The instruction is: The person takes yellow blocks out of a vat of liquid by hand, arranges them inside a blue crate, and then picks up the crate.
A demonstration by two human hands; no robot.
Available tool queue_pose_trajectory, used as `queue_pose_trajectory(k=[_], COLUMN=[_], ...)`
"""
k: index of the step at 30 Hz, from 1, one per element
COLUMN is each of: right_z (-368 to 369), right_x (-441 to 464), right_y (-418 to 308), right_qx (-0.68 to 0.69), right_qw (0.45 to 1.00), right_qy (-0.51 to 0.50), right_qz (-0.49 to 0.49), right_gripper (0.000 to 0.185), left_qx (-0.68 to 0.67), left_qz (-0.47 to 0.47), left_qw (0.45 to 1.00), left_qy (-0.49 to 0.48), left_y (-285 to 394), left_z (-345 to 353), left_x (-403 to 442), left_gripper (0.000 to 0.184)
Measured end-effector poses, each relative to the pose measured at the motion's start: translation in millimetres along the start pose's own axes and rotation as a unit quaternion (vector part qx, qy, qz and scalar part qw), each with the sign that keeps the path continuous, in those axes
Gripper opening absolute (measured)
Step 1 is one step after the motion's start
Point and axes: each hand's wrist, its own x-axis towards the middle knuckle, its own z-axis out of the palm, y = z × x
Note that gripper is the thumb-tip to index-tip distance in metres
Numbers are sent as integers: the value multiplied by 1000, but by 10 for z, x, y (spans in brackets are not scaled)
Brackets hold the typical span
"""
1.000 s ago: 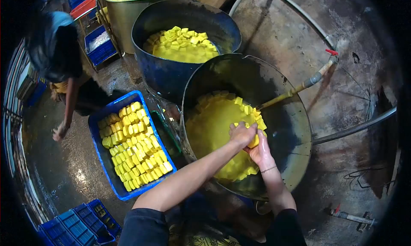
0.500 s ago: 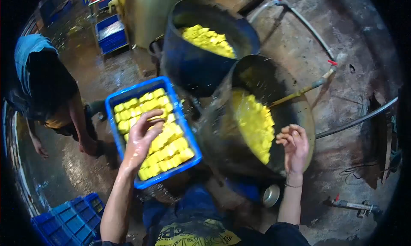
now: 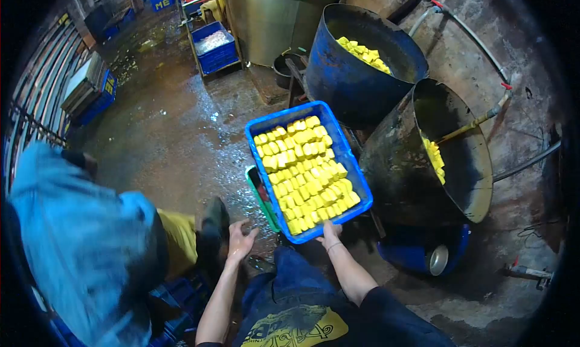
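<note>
A blue plastic crate stands in front of me, with rows of small yellow tofu-like blocks in it. My right hand grips the crate's near rim, thumb at the edge and the other fingers partly hidden below. Off the crate's near left corner, my left hand is in the air with loosely bent, spread fingers and nothing in them. A green edge of another container shows beside the crate on the left.
On the right, a dark metal vat and a blue vat hold more yellow blocks, and a large metal drum stands behind. A bending person in a blue top is close on my left. The floor is wet.
My right hand has come from the vat to the crate's near rim. My left hand has left the space above the blocks. My view has shifted left, and the other person is nearer, bending.
</note>
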Motion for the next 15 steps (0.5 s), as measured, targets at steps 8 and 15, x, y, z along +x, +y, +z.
queue_pose_trajectory(k=[8, 15], right_z=[191, 326], right_x=[232, 94], right_y=[220, 23], right_qx=[75, -121], right_qw=[983, 934], right_qy=[136, 334], right_qz=[-102, -39], right_gripper=[43, 35], left_qx=[-22, 216], left_qz=[134, 325], left_qw=[991, 920], left_qy=[7, 24], left_y=[932, 1643], left_z=[71, 533], left_x=[1595, 3311], left_gripper=[43, 56])
